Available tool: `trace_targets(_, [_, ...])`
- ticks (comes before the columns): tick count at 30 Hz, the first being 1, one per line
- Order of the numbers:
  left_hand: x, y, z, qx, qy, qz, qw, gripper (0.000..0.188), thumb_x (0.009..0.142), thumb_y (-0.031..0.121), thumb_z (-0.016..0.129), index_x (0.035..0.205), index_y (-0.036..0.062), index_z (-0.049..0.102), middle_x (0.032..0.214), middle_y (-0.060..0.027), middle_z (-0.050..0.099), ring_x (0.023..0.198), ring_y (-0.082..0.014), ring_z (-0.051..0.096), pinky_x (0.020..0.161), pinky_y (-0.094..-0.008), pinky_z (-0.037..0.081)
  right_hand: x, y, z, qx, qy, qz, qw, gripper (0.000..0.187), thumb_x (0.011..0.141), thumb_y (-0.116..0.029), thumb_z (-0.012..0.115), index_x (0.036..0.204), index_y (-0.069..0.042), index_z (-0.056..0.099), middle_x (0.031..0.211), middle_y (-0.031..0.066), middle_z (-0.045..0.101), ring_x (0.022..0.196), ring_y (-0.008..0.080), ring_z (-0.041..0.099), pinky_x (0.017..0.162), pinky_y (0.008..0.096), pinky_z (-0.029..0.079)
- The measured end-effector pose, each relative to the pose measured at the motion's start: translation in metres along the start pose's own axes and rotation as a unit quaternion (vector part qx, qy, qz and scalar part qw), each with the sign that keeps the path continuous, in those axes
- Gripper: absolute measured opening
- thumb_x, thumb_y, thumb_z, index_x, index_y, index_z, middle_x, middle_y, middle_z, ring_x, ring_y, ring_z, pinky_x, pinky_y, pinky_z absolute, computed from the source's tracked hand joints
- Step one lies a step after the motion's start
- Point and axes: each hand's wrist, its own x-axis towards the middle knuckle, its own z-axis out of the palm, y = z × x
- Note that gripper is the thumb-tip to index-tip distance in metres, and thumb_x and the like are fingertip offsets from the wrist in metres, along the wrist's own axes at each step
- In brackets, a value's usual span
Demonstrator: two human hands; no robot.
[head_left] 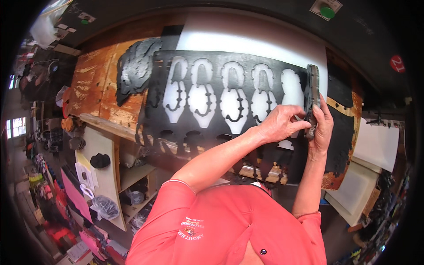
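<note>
My right hand (323,126) grips the lower end of a dark cutting die (312,84), which stands on edge above the right part of a black sheet (203,56). My left hand (282,123) is at the die's left side, thumb and fingers bent together against it. Whatever lies between those fingers is hidden. Shoe-upper-shaped holes run in a row across the sheet, with a white board (212,33) showing through them. Curved black strips remain inside several holes.
A pile of black cut pieces (138,66) lies on the worn wooden table (90,84) at left. Lower left stands a shelf unit (104,145) with bags. A dark machine beam (265,11) with a green button (327,11) spans the far side. White panels (375,141) stand at right.
</note>
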Motion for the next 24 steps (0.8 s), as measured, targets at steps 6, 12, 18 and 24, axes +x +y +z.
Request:
trace_targets(6, [-0.014, 0.004, -0.06, 0.148, 0.138, 0.021, 0.979, 0.02, 0.101, 0.015, 0.072, 0.106, -0.0022, 0.08, 0.078, -0.0166, 0.076, 0.066, -0.0133, 0.07, 0.062, -0.0328, 0.055, -0.001, 0.007, -0.004, 0.023, -0.029, -0.032, 0.999, 0.058, 0.101, -0.009, 0.071, 0.154, 0.009, 0.052, 0.125, 0.007, 0.071, 0.102, 0.0084, 0.068, 0.093, 0.024, 0.054])
trace_targets(12, [-0.03, 0.016, -0.099, 0.248, 0.129, 0.039, 0.959, 0.017, 0.096, 0.011, 0.074, 0.105, -0.002, 0.08, 0.088, -0.0222, 0.076, 0.076, -0.0356, 0.076, 0.072, -0.0399, 0.06, -0.004, 0.012, 0.003, 0.046, -0.042, -0.022, 0.998, 0.06, 0.101, -0.011, 0.069, 0.154, 0.009, 0.051, 0.125, 0.0099, 0.073, 0.102, 0.0115, 0.071, 0.093, 0.0267, 0.057])
trace_targets(18, [-0.051, 0.033, -0.166, 0.227, 0.164, -0.058, 0.958, 0.02, 0.103, 0.015, 0.071, 0.111, -0.0007, 0.081, 0.077, -0.0063, 0.075, 0.066, -0.009, 0.068, 0.055, -0.0286, 0.057, -0.01, 0.017, 0.01, 0.019, -0.024, -0.035, 0.999, 0.063, 0.099, -0.012, 0.07, 0.155, 0.009, 0.05, 0.124, 0.0086, 0.073, 0.1, 0.0102, 0.07, 0.092, 0.025, 0.056])
trace_targets(24, [-0.084, 0.042, -0.305, 0.1, 0.411, -0.096, 0.901, 0.024, 0.106, 0.02, 0.07, 0.103, -0.0029, 0.078, 0.085, -0.0049, 0.074, 0.067, -0.0157, 0.075, 0.054, -0.0249, 0.057, -0.014, 0.023, 0.015, -0.037, -0.018, -0.056, 0.998, 0.071, 0.096, -0.013, 0.076, 0.157, 0.009, 0.048, 0.135, 0.0134, 0.068, 0.115, 0.0148, 0.067, 0.103, 0.0278, 0.051])
